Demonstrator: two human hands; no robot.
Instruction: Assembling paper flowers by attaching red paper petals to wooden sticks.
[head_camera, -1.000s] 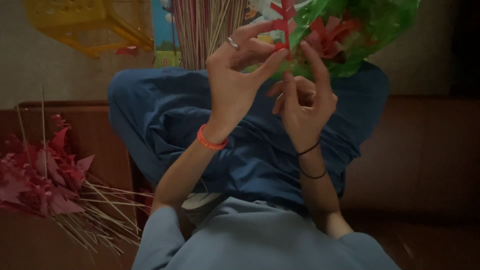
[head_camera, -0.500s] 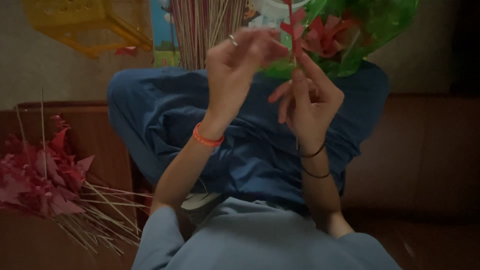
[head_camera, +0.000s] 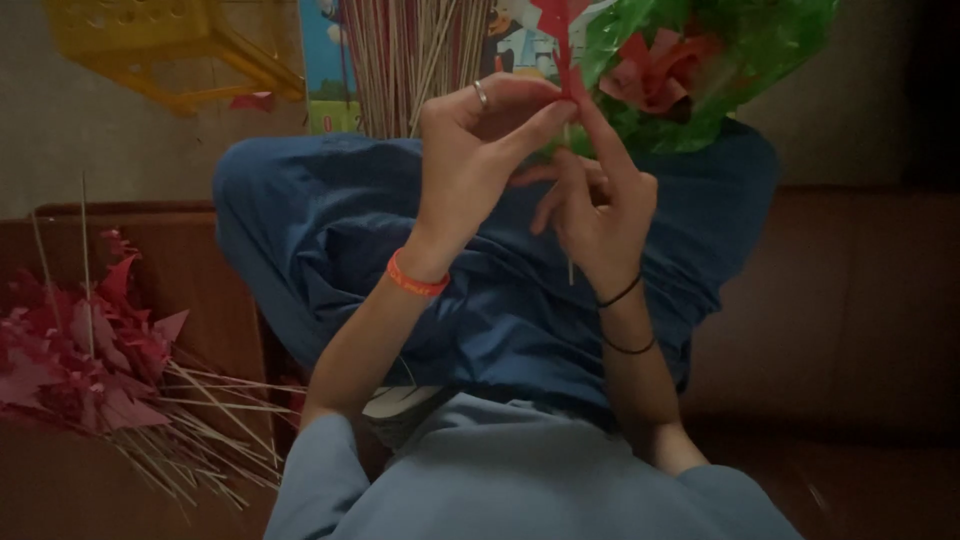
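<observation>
My left hand (head_camera: 478, 150), with a ring and an orange wristband, pinches a red paper piece (head_camera: 556, 30) at the top of a thin wooden stick (head_camera: 570, 262). My right hand (head_camera: 598, 205), with black bands on the wrist, grips the same stick lower down, its forefinger raised against the red paper. Both hands are held up above my lap in blue trousers (head_camera: 330, 230). Behind the hands lies a green plastic bag (head_camera: 730, 60) with red paper pieces inside.
A heap of finished red paper pieces on sticks (head_camera: 100, 350) lies at the left on a brown surface. A bundle of bare sticks (head_camera: 410, 60) stands at the top centre. A yellow plastic stool (head_camera: 170, 40) is at the top left.
Both hands rose slightly and closed together on the stick. The red paper piece now stands upright at the stick's top between the fingertips.
</observation>
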